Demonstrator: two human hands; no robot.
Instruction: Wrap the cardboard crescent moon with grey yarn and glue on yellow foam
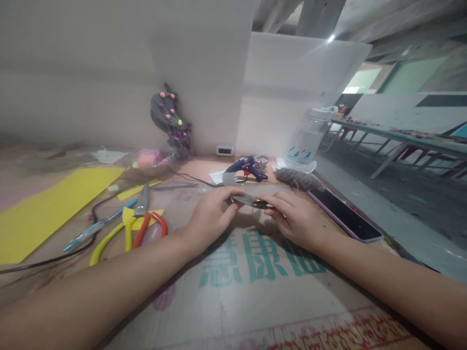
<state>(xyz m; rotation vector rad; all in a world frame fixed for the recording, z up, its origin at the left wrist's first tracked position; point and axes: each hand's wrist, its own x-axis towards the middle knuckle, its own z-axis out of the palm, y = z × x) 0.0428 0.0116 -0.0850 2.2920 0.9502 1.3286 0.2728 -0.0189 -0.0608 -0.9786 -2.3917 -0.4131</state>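
Between my two hands, above the middle of the table, is a small flat dark-grey piece (pixel 248 200) with a bit of yellow at its right end. The fingers and thumb of my left hand (pixel 208 215) pinch its left end. At the other end, my right hand (pixel 296 217) grips it in closed fingertips. A lighter grey strip (pixel 229 179) shows just behind my left fingertips; I cannot tell whether it joins the piece. Farther back lies a blue glue gun (pixel 242 166) with a small red light.
Scissors (pixel 143 204) with yellow and red handles, a blue pen (pixel 100 224) and yellow sheet (pixel 54 209) lie left. Right are grey yarn (pixel 297 179), a phone (pixel 345 214) and a bottle (pixel 304 138). A grey crescent (pixel 164 114) with coloured balls leans against the back panel.
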